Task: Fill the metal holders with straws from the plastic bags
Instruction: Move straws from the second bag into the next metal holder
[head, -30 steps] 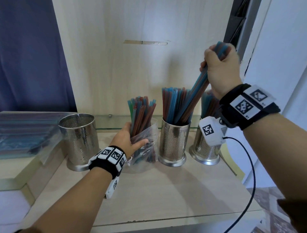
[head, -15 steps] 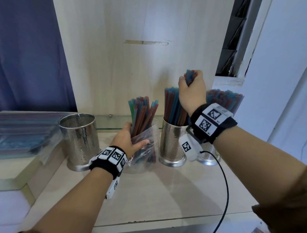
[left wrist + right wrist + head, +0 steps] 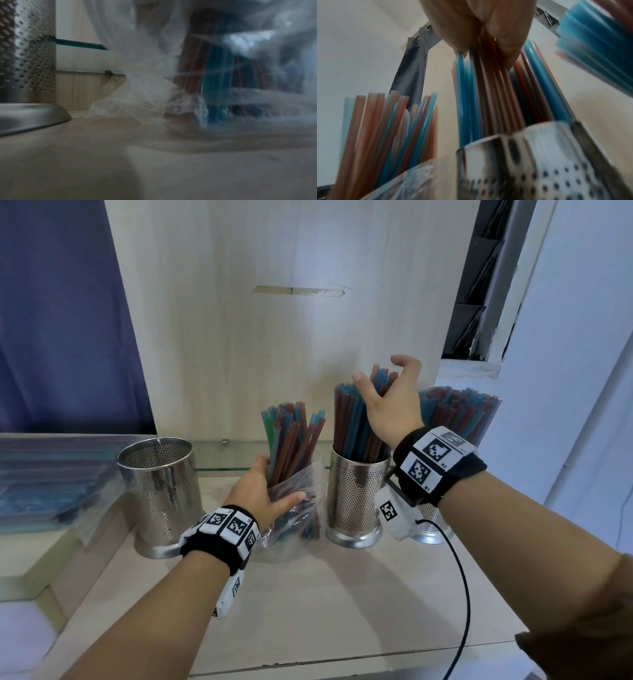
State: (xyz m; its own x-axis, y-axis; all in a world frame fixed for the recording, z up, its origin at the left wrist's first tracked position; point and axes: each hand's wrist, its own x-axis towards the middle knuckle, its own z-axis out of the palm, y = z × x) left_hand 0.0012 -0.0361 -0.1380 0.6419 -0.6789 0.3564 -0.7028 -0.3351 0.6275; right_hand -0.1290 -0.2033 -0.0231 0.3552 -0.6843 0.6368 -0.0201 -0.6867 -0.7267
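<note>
I see a pale wooden shelf (image 3: 308,604) carrying three perforated metal holders in a row. The left holder (image 3: 161,494) stands with no straws visible in it; the middle holder (image 3: 356,494) and the right holder (image 3: 431,525), partly hidden behind my right wrist, both hold upright red and blue straws. Between the left and middle holders stands a clear plastic bag (image 3: 298,508) with a bundle of straws (image 3: 291,440) rising out of its mouth. My left hand (image 3: 260,494) is wrapped around the bag at mid-height, thumb across the front, gripping it. My right hand (image 3: 390,405) is spread wide, fingers apart, over the tops of the straws in the middle holder (image 3: 352,419). The right wrist view alone shows fingertips (image 3: 510,44) touching those straw tops; whether any is pinched, I cannot tell. The left wrist view alone shows the bag's crumpled bottom (image 3: 137,97) resting on the shelf, just beside the left holder's base (image 3: 30,115). More bagged straws (image 3: 37,474) lie on the ledge at far left.
</note>
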